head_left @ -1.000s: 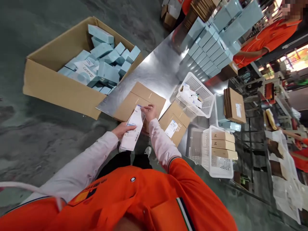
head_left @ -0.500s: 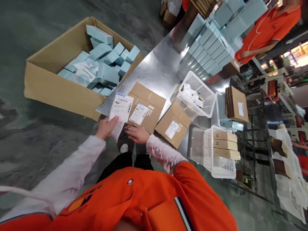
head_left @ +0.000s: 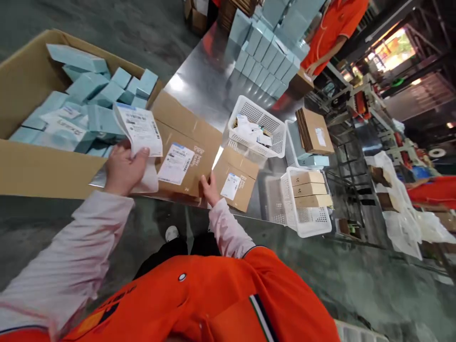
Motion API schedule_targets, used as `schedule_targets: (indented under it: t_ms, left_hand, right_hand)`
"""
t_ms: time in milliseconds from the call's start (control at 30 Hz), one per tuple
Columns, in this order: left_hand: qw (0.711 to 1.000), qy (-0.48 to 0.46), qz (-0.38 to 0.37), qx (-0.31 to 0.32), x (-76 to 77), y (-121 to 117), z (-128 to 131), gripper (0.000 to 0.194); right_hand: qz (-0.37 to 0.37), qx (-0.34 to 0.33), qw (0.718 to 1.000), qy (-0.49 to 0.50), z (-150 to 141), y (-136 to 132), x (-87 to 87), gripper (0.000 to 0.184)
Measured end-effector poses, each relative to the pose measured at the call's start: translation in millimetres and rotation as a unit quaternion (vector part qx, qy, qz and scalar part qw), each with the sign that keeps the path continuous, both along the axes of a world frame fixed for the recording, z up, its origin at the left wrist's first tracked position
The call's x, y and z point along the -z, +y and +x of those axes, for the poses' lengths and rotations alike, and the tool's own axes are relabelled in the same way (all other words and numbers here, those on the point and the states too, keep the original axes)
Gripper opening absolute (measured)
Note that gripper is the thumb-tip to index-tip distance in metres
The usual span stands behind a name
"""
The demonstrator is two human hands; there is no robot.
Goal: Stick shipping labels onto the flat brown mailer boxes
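Note:
In my left hand [head_left: 125, 167] is a strip of printed shipping labels [head_left: 140, 129], pinched between thumb and fingers; its lower part hangs below the hand. Beside it lies a flat brown cardboard box [head_left: 183, 135] bearing a shipping label [head_left: 175, 164]. My right hand [head_left: 211, 190] grips this box at its lower right corner, with some fingers hidden. Just right of that hand, a second flat cardboard box [head_left: 245, 166], also labelled [head_left: 231, 185], rests on the metal table [head_left: 199, 71].
A large carton [head_left: 53, 173] full of pale blue boxes [head_left: 89, 88] stands left of the table. White baskets [head_left: 281, 137] [head_left: 313, 230] hold papers and slim brown boxes [head_left: 309, 190]. Stacked blue boxes [head_left: 265, 61] stand at the far end, near a co-worker in orange [head_left: 331, 33].
My left hand has moved left and up with the labels. My right hand has shifted along the near edge to the first cardboard box's corner and taken hold. The view has turned.

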State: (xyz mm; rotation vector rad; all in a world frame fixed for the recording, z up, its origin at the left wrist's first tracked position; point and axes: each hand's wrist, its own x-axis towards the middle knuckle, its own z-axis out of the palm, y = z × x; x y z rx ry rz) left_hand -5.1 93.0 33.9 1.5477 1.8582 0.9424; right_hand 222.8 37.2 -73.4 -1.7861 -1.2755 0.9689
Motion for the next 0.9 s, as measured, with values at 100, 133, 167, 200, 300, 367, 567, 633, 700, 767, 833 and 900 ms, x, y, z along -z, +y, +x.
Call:
schedule_targets:
  t_ms: [100,133,167,200,300,367,567,633,700,767,833,900]
  left_hand:
    - [0.98,-0.185,-0.069,-0.033,-27.6,-18,26,0.047]
    - [0.963,-0.245,-0.1,-0.039,-30.4,-22,35,0.052]
    - [0.946,-0.296,-0.129,-0.039,-29.9,-27,43,0.058]
    - [0.93,-0.334,-0.152,-0.032,-26.6,-32,51,0.064]
    - [0.899,-0.391,-0.197,0.0,-6.5,-53,73,0.081]
    - [0.885,-0.404,-0.229,0.027,7.5,-70,83,0.082]
    - [0.85,-0.382,-0.315,0.181,24.2,-89,68,0.062]
    - [0.851,-0.424,-0.273,0.149,25.9,-84,55,0.06]
    - [0.854,-0.442,-0.262,0.086,30.4,-81,44,0.06]
    - [0.855,-0.436,-0.279,0.038,38.9,-84,38,0.058]
    - [0.863,-0.416,-0.286,0.01,51.2,-91,35,0.055]
    - [0.893,-0.359,-0.271,-0.015,66.5,-98,32,0.049]
  right_hand:
    - [0.038,0.149,0.983,0.098,60,-10,-28.4,0.043]
    - [0.023,0.185,0.979,0.08,86,-16,-41.0,0.042]
    - [-0.001,0.21,0.977,0.044,111,-22,-53.8,0.041]
    - [-0.03,0.231,0.973,-0.001,131,-28,-65.7,0.041]
    - [-0.088,0.185,0.976,-0.075,148,-41,-87.5,0.044]
    - [-0.078,0.08,0.994,-0.008,120,-43,-87.2,0.051]
    - [-0.021,0.035,0.957,0.287,4,-55,-64.3,0.039]
    - [-0.066,-0.007,0.956,0.285,-8,-57,-62.8,0.04]
    - [-0.096,-0.07,0.952,0.281,-12,-51,-63.2,0.044]
    - [-0.102,-0.093,0.955,0.262,-13,-39,-62.8,0.044]
    - [-0.115,-0.108,0.965,0.209,-17,-25,-59.8,0.035]
    - [-0.131,-0.135,0.974,0.13,-25,-15,-53.0,0.025]
